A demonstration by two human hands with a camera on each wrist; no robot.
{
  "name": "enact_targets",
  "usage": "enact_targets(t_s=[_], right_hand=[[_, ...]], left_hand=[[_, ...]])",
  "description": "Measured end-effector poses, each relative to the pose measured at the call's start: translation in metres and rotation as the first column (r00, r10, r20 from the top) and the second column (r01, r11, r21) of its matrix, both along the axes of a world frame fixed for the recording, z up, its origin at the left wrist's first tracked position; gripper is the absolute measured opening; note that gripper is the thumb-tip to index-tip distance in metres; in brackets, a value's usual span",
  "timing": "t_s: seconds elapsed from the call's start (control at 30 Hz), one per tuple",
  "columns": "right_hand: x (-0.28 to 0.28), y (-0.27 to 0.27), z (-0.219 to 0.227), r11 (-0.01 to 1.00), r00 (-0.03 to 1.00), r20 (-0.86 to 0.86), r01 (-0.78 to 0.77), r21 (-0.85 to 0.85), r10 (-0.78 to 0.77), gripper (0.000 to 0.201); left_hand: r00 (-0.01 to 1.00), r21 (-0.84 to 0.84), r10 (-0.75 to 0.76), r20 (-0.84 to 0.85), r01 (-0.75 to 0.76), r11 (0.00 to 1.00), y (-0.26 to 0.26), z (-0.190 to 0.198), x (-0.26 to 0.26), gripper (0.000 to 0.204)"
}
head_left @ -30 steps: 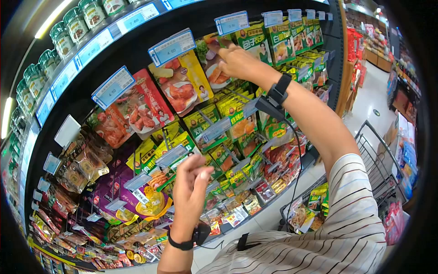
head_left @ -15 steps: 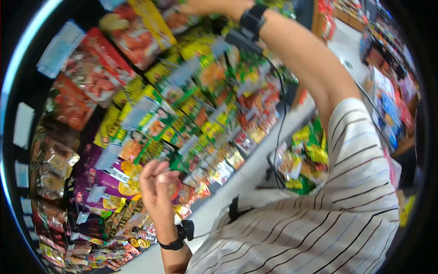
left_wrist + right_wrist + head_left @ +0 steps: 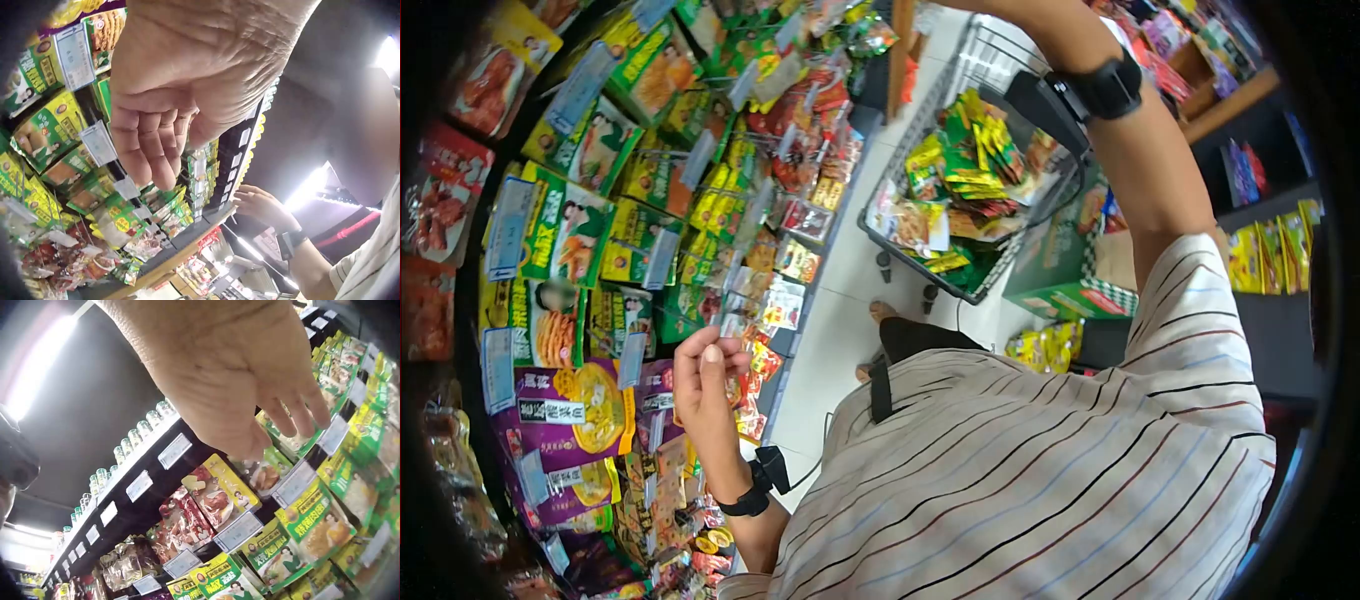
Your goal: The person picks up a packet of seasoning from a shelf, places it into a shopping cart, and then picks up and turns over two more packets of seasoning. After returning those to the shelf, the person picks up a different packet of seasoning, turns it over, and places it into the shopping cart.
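Note:
My left hand (image 3: 708, 385) hovers in front of the shelf with its fingers loosely bent and nothing in them. Close behind it hang green-and-yellow seasoning packets (image 3: 565, 230) and purple packets (image 3: 550, 440). My right hand (image 3: 231, 381) is raised, with slightly bent fingers over the hanging packets in the right wrist view; no item shows in its grasp. A yellow-edged packet with a meat picture (image 3: 222, 490) hangs below its thumb. In the head view, that hand is mostly cut off by the top edge, above the shopping cart.
The shopping cart (image 3: 920, 262) stands in the aisle with several seasoning packets (image 3: 970, 150) inside. Beside it is a green carton (image 3: 1050, 265). Price tags (image 3: 508, 230) stick out from the shelf. Yellow bags (image 3: 1270, 250) hang at the right.
My view has swung right and down, bringing the cart into full sight. The right hand has left the upper packets and moved toward the cart side. The left hand stays loosely bent.

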State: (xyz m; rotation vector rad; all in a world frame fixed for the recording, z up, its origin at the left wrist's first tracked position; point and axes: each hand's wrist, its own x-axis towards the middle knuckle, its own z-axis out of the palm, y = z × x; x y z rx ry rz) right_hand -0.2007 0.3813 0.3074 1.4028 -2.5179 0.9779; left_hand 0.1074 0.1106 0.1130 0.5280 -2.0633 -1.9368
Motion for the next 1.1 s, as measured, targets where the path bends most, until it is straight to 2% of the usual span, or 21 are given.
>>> enact_targets(t_s=[0.07,0.1,0.27,0.37,0.4,0.5,0.57,0.63,0.67,0.77,0.83,0.97,1.1], right_hand=[[0.014,0.033,-0.014,0.999,0.998,0.062,0.023,-0.049,-0.020,0.045],[0.021,0.049,-0.018,0.999,0.996,0.075,0.039,0.007,-0.039,0.041],[0.060,0.120,-0.043,0.921,0.932,0.039,0.348,0.177,-0.360,0.042],[0.052,0.167,-0.088,0.935,0.926,0.143,0.356,-0.011,-0.351,0.046],[0.061,0.174,-0.089,0.914,0.884,0.250,0.405,0.013,-0.395,0.038],[0.071,0.190,-0.106,0.861,0.801,0.392,0.507,-0.043,-0.452,0.039],[0.069,0.202,-0.123,0.837,0.759,0.461,0.544,-0.060,-0.460,0.033],[0.065,0.216,-0.140,0.823,0.712,0.536,0.566,-0.054,-0.454,0.030],[0.063,0.221,-0.151,0.807,0.710,0.553,0.580,-0.108,-0.436,0.027],[0.049,0.249,-0.174,0.783,0.637,0.619,0.619,-0.055,-0.460,0.029],[0.035,0.268,-0.188,0.750,0.616,0.632,0.656,-0.081,-0.470,0.031],[-0.008,0.317,-0.212,0.703,0.565,0.674,0.705,-0.095,-0.476,0.032],[-0.054,0.367,-0.241,0.652,0.535,0.717,0.744,-0.149,-0.447,0.032]], left_hand=[[0.996,0.043,-0.083,0.043,0.082,0.996,0.007,-0.014,-0.004,0.029],[0.990,0.066,-0.123,0.066,0.119,0.991,0.011,-0.020,-0.005,0.029],[0.962,0.169,-0.244,0.125,0.222,0.960,0.031,-0.041,-0.006,0.026],[0.939,0.147,-0.290,0.187,0.265,0.953,0.037,-0.044,-0.004,0.025],[0.932,0.158,-0.302,0.202,0.273,0.949,0.037,-0.048,-0.003,0.025],[0.904,0.123,-0.338,0.263,0.316,0.941,0.039,-0.056,0.002,0.026],[0.890,0.118,-0.344,0.300,0.323,0.939,0.041,-0.062,0.005,0.027],[0.875,0.093,-0.349,0.335,0.338,0.937,0.045,-0.066,0.008,0.028],[0.871,0.104,-0.339,0.355,0.324,0.940,0.048,-0.068,0.008,0.029],[0.861,0.099,-0.325,0.390,0.311,0.945,0.064,-0.070,0.005,0.030],[0.854,0.093,-0.331,0.401,0.321,0.942,0.076,-0.073,-0.002,0.030],[0.854,0.071,-0.288,0.434,0.286,0.956,0.121,-0.072,-0.025,0.032],[0.826,0.092,-0.308,0.472,0.302,0.949,0.178,-0.069,-0.051,0.033]])
